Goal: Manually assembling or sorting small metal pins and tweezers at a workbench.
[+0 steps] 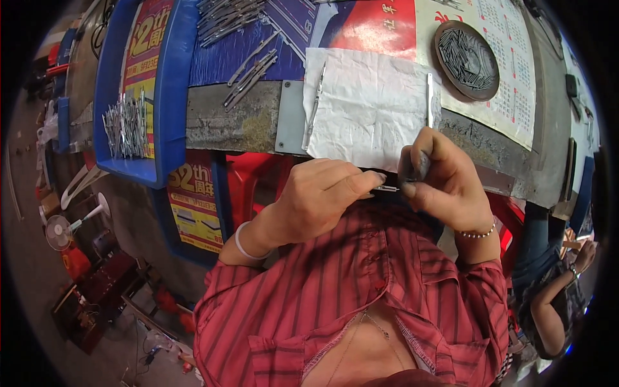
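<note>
My left hand [325,197] is closed, pinching a thin silvery metal piece [387,189] between thumb and fingers in front of the table edge. The piece points toward my right hand [448,184], whose thumb and darkened fingertips are bent together by its free end. Whatever those right fingers hold, if anything, is too small or hidden to make out. Just beyond both hands lies a creased white paper sheet [371,109]. One slim jointed metal strip [317,100] rests along its left side, and a plain bright metal strip [430,100] along its right.
A round brown dish [438,39] of small metal pins stands at the far right on a calendar sheet [516,77]. Metal strips [251,77] lie in groups at the back left. A blue tray [173,97] contains more strips. Another person's arm [548,316] shows at the right.
</note>
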Tool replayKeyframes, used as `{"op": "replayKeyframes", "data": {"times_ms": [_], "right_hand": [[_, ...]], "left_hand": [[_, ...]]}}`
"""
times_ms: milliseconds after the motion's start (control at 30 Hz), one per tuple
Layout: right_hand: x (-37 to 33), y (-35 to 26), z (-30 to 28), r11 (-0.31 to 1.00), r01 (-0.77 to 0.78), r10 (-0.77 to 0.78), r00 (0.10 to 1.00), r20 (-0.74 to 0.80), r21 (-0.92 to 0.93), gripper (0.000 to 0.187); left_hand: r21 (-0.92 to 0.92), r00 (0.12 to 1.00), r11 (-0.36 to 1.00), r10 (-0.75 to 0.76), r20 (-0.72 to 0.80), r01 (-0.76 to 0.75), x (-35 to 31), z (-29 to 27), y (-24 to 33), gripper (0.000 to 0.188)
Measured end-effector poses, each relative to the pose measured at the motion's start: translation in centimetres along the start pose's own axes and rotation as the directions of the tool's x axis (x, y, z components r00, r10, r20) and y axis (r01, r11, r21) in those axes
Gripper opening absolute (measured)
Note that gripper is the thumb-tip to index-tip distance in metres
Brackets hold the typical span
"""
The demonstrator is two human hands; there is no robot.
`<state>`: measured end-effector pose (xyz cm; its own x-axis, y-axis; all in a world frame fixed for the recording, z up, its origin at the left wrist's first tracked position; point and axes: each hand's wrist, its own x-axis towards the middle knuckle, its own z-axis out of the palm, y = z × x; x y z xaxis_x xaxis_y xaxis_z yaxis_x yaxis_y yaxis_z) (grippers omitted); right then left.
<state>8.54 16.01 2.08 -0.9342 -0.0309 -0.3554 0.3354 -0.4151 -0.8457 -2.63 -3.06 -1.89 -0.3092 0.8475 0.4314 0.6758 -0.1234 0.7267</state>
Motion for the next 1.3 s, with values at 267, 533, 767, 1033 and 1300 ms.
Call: {"op": "replayKeyframes", "data": {"times_ms": [267, 533, 767, 1033, 1300], "right_hand": [[-1.0, 0.9, 0.4, 0.962, 0.069, -0.103, 0.988, -0.117, -0.265, 0.016], [-1.1, 2.7, -0.5, 0.876, 0.184, -0.277, 0.948, -0.155, -0.446, 0.014], [-1.0, 2.9, 0.0, 0.839, 0.194, -0.311, 0.938, -0.155, -0.509, 0.016], [-1.2, 3.2, 0.2, 0.972, 0.13, -0.182, 0.941, -0.284, -0.194, 0.02], [-1.1, 4.1, -0.5, 0.949, 0.192, -0.247, 0.947, -0.207, -0.251, 0.021]], "left_hand": [[0.199, 0.996, 0.979, 0.025, 0.089, -0.042, 0.1, -0.4, 1.2, 0.03], [0.284, 0.997, 0.956, 0.062, 0.044, -0.072, 0.2, -0.2, 1.3, 0.03], [0.303, 0.997, 0.95, 0.065, 0.032, -0.072, 0.5, -0.1, 1.8, 0.029], [0.307, 0.997, 0.949, 0.07, -0.011, -0.063, 0.8, 0.4, 1.8, 0.028], [0.292, 0.999, 0.955, 0.044, 0.016, -0.046, 0.9, 0.3, 2.3, 0.027]]}}
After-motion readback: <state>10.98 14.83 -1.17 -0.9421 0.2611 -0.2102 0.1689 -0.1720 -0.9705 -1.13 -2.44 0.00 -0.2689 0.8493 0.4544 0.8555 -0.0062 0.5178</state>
